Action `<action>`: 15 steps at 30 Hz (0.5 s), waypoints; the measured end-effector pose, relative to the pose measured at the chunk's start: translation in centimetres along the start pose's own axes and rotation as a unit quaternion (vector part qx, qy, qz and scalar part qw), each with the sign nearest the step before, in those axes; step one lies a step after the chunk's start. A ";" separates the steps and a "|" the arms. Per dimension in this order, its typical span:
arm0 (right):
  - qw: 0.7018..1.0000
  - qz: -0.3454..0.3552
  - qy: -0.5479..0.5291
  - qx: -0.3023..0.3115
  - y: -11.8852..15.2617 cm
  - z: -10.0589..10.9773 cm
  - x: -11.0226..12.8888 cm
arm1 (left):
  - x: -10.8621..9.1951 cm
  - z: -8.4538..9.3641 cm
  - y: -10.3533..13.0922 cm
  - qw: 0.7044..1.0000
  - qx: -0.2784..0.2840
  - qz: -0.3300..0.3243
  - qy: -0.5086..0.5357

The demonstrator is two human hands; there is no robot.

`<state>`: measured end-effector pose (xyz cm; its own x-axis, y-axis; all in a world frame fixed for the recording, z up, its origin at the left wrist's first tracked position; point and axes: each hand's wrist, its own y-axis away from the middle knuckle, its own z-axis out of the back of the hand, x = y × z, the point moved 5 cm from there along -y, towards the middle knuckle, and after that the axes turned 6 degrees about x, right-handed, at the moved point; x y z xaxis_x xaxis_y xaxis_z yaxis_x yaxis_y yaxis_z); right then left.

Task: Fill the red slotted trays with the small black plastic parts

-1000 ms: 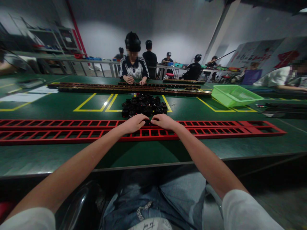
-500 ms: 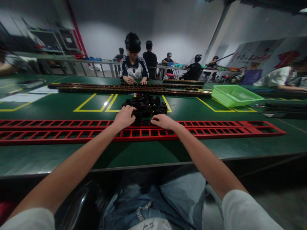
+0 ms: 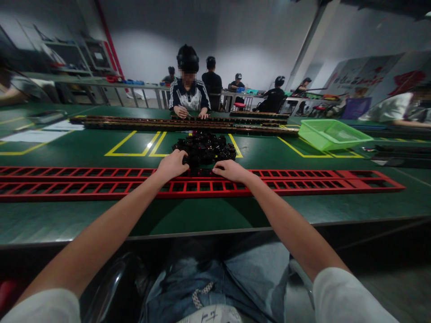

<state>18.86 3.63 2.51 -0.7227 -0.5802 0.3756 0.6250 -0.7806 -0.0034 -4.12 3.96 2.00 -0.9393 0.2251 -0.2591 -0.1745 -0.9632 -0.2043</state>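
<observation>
A heap of small glossy black parts lies on the green table just beyond my hands. My left hand is curled at the heap's near left edge; its fingertips are partly hidden, so what they hold cannot be made out. My right hand has thumb and fingers drawn together at the right end of a dark flat part with small red marks. That part lies over the red slotted frame, between my two hands. The frame runs crosswise under both wrists in two long rows of slots.
Beyond the heap lie long dark strips across the table. A green basket stands at the right, and white papers lie at the left. A co-worker sits opposite, hands at the strips. Yellow tape lines mark the tabletop.
My left hand has drawn back slightly from the heap, its fingers curled further in. The right hand stays almost in place at the dark part. The view has shifted slightly.
</observation>
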 end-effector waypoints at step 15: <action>1.000 0.002 0.003 0.000 -0.2 -0.1 -0.1 | -0.2 1.0 -0.9 0.974 -0.069 -0.043 0.211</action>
<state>18.78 3.78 2.40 -0.7218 -0.5846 0.3704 0.6281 -0.7781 -0.0040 -4.05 4.65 3.22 -0.7127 0.3714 -0.5951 -0.1780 -0.9163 -0.3587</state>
